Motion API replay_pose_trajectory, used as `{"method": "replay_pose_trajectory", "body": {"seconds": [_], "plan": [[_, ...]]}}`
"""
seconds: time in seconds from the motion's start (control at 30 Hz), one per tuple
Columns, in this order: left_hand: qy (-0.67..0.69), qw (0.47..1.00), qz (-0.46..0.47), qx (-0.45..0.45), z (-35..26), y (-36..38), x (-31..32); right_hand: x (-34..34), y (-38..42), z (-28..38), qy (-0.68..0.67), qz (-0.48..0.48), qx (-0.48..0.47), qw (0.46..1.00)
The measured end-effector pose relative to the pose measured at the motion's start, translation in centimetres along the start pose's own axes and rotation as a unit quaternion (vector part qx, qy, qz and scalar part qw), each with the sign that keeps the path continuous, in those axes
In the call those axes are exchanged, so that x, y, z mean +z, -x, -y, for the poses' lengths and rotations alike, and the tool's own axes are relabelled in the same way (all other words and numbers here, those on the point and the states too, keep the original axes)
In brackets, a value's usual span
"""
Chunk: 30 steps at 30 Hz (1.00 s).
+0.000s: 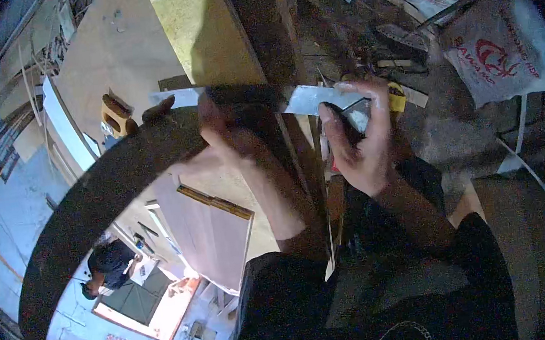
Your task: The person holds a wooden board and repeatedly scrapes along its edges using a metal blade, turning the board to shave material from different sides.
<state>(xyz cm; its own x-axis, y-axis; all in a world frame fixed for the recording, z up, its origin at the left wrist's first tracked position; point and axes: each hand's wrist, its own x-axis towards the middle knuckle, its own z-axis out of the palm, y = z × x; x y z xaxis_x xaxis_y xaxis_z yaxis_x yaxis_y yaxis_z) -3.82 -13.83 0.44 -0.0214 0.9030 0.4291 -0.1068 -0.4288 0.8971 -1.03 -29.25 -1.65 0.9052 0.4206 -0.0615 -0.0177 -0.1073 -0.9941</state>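
A broad, dark curved board (pixel 106 164) sweeps across the left half of the view. My left hand (pixel 232 137) grips its upper right end; the fingers are partly lost in shadow and blur. Over on the right, my right hand (pixel 362 134) is closed on a flat, pale scraper-like plate (pixel 318 99), thumb and fingers pinching it. A whitish patch shows on the plate between thumb and fingers. Just beyond that hand is a small yellow object (pixel 398 97), partly hidden. Another pale strip (pixel 179 99) lies along the curved board's top edge.
A saw with a tan handle (pixel 117 114) lies beyond the curved board. Printed white sacks (pixel 493 54) stand at upper right. A yellowish panel (pixel 195 32) is at the top. At lower left, another person (pixel 109 263) bends over a brightly lit table (pixel 163 327).
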Motion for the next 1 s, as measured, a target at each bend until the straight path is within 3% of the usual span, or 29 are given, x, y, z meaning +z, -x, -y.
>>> {"method": "replay_pose_trajectory", "body": {"seconds": [0.03,0.07,0.1,0.17,0.2,0.23,0.3,0.33,0.43,0.47,0.57,0.67,1.0], "plan": [[-0.002,1.000,0.000,-0.001,0.0,-0.1,-0.1,0.1,0.8,0.3,-0.058,0.021,0.073,0.995],[0.000,1.000,0.000,-0.001,0.0,-0.1,-0.2,-0.2,1.1,1.0,-0.058,0.022,0.074,0.995],[-0.001,1.000,0.000,0.000,0.0,-0.2,-0.2,-0.5,1.0,2.1,-0.130,0.039,0.201,0.970],[0.003,1.000,-0.001,-0.002,0.0,0.0,-0.5,-0.6,1.6,1.9,-0.200,0.056,0.324,0.923],[0.004,1.000,-0.001,-0.001,0.1,0.1,-0.7,-0.4,2.1,0.8,-0.045,0.028,0.162,0.985],[0.005,1.000,-0.002,-0.001,0.1,0.1,-0.8,-0.4,2.5,0.0,0.112,0.000,-0.009,0.994],[0.005,1.000,-0.003,-0.002,0.2,0.2,-0.9,-0.8,4.4,0.7,0.092,0.004,0.002,0.996],[0.003,1.000,-0.003,-0.002,0.2,0.2,-1.1,-1.0,5.6,1.2,-0.076,-0.025,0.116,0.990],[0.002,1.000,-0.007,0.002,0.3,0.1,-1.3,-1.4,7.3,0.9,-0.078,-0.033,0.147,0.986],[0.004,1.000,-0.008,0.003,0.3,0.0,-1.3,-1.6,7.8,1.2,-0.150,-0.064,0.182,0.970],[0.001,1.000,-0.012,0.002,0.2,0.0,-1.3,-4.1,9.6,0.0,0.018,-0.088,0.104,0.991],[0.000,1.000,-0.021,-0.002,0.1,0.0,-1.3,-9.2,13.7,-0.1,0.052,0.007,0.235,0.970],[0.004,0.998,-0.054,-0.043,0.2,0.0,-2.5,-9.7,6.9,-0.1,0.028,-0.173,0.192,0.966]]}}
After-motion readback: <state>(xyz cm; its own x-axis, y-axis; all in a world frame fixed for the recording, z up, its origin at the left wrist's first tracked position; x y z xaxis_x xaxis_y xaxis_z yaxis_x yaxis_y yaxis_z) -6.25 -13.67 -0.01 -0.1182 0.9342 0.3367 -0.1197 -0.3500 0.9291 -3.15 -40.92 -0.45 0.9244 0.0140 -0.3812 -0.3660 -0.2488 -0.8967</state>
